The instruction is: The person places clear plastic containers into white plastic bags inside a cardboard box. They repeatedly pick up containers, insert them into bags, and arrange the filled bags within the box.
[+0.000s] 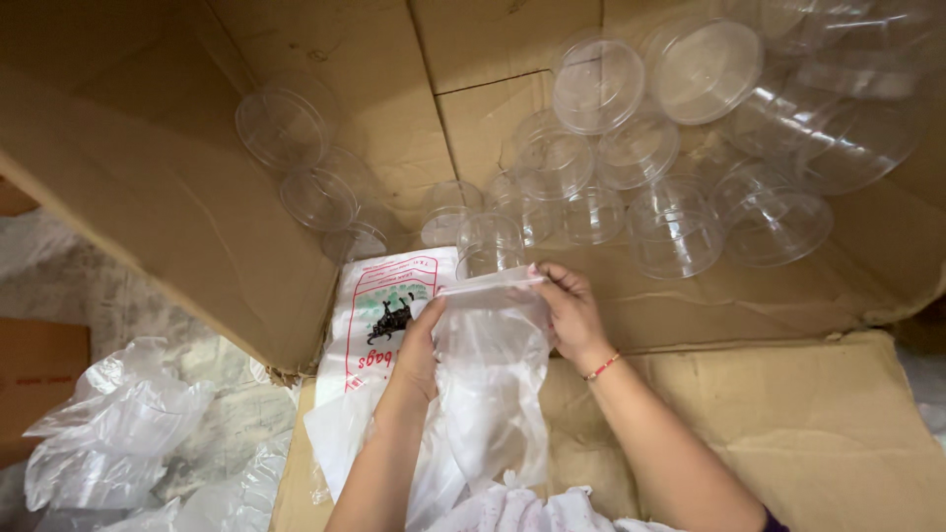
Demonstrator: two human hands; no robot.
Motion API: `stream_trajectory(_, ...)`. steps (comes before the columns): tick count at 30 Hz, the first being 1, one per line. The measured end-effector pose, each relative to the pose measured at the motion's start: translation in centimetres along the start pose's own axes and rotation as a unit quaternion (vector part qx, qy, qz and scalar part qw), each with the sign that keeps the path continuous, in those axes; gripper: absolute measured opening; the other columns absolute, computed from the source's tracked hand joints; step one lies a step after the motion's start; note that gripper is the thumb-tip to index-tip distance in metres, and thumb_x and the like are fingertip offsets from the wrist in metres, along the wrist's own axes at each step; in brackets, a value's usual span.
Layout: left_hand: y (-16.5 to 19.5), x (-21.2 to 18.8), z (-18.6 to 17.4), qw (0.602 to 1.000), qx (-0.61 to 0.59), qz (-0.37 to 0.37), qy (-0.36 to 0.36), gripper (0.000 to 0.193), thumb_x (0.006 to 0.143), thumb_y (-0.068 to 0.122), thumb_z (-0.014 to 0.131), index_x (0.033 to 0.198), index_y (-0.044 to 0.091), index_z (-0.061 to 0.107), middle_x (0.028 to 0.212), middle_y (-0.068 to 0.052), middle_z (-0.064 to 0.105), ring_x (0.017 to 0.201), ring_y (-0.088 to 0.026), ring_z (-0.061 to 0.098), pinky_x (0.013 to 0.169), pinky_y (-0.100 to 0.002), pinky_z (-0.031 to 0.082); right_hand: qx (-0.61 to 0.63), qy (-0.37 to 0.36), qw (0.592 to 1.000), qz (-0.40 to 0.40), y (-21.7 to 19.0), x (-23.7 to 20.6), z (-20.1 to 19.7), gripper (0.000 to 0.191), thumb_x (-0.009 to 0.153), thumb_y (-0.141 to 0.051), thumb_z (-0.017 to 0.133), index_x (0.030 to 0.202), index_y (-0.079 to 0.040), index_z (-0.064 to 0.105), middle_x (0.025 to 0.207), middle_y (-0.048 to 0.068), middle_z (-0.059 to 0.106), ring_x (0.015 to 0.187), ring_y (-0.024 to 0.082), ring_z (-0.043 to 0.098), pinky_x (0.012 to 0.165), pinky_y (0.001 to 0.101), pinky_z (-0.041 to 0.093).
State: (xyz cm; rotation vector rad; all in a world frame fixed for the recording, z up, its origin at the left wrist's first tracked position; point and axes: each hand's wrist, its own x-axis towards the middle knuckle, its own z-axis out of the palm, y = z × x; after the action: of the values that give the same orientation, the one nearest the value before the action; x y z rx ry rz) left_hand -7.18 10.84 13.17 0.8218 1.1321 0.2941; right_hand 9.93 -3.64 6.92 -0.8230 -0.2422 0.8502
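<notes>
Many clear containers (pixel 680 232) | cardboard box (pixel 374 108) | crumpled plastic (pixel 113 433) left

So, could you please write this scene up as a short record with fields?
Left hand: holds the left edge of a clear plastic bag
Right hand: pinches the bag's top right edge
Under the bag: printed packet of bags
Behind: clear round containers in an open cardboard box
Left: crumpled plastic
</notes>
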Motion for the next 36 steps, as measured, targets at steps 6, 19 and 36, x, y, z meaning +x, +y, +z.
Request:
stream_trajectory(6,0.7,-2.6,1.3,0.998,-0.022,0.037,-0.049,0.042,0.086,0.028,0.072,0.116,-0.001,0.070,0.103,-0.014,0.074,0.085,-0.024,0.071,0.072,-0.039,0.059,0.010,0.076,0.977,0.198,-0.5,-0.6,-0.7,0.035,0.095,-0.026,0.062,0.120,-0.004,0.070,0.115,0.006,0.074,0.103,0.016,0.069,0.085,0.0316,0.056)
stream_trajectory(19,3.8,-5.7,-13.1,0.991,0.046,0.123,0.015,0.032,0.094,0.026,0.065,0.118,0.004,0.070,0.105,-0.005,0.074,0.095,-0.018,0.070,0.087,-0.042,0.056,-0.685,0.287,0.584,-0.326,-11.7,-1.1,-4.6,0.070,0.082,-0.031,0.084,0.140,-0.002,0.059,0.142,0.024,0.058,0.126,0.044,0.053,0.104,0.0516,0.044)
stream_trajectory(36,13.7,-9.0,-34.8,0.594,0.617,0.125,0.502,0.037,0.097,0.036,0.066,0.121,0.009,0.074,0.107,-0.021,0.073,0.103,-0.040,0.066,0.090,-0.050,0.051,-0.630,0.143,0.748,-0.154,-13.2,-0.6,-4.2,0.082,0.062,-0.029,0.095,0.130,-0.007,0.054,0.126,0.017,0.063,0.119,0.032,0.059,0.100,0.0436,0.049)
